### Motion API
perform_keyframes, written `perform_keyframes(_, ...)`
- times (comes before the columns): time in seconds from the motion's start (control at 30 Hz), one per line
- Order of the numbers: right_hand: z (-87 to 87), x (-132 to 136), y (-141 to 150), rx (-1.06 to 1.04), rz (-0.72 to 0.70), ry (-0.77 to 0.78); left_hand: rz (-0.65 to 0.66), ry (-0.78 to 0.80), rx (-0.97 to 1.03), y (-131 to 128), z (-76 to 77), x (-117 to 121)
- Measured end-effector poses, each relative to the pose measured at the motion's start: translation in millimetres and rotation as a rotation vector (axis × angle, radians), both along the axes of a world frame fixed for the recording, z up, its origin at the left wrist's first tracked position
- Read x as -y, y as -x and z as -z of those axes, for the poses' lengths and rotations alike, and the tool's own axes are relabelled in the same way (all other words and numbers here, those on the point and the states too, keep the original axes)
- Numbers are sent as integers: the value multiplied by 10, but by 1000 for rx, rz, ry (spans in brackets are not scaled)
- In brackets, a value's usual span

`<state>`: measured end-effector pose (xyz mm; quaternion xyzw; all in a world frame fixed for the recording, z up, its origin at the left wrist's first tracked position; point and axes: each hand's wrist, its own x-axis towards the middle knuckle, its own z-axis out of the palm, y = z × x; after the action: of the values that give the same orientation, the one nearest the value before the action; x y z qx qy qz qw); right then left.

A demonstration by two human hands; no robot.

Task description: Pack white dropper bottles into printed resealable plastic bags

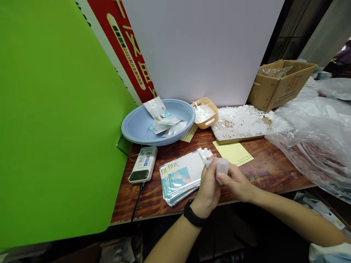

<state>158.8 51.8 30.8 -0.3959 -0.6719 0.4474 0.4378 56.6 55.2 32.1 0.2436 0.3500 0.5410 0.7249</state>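
Near the table's front edge my left hand (210,188), with a black band on the wrist, is closed around small white plastic pieces that its fingers partly hide. My right hand (238,182) pinches a translucent white plastic piece (222,166) from the right side. The two hands touch or nearly touch around it. Just left of them lies a stack of flat printed packets (179,175) in clear and silvery film. A yellow sticker sheet (233,152) lies behind my right hand.
A blue basin (131,126) holds several packets. Beside it stand a tan basket (211,122) of white pieces and a shallow tray (238,126) of small white bits. A cabled power bank (143,164) lies left; a cardboard box (282,84) and plastic bags (320,138) crowd the right.
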Motion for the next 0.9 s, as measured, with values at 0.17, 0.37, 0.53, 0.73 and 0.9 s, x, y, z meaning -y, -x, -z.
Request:
perform_keyframes(0.17,-68,56,36,172,28,-154,-65,88,13,13,-60,-58)
perform_keyframes(0.37,-181,-95,-386,496,110,-450,-55,66,-107,328,-254,-206)
perform_keyframes(0.53,-163,-200,-596,1015,-113,-496,356,-169,-436,466,-280,-224)
perform_keyframes(0.73,-243,-250,-569,524,-169,-133,531,-237,-419,313,-256,-163)
perform_keyframes(0.9,-304,-955,-705,592,149,-117,330,-209,-452,280,-183,-214)
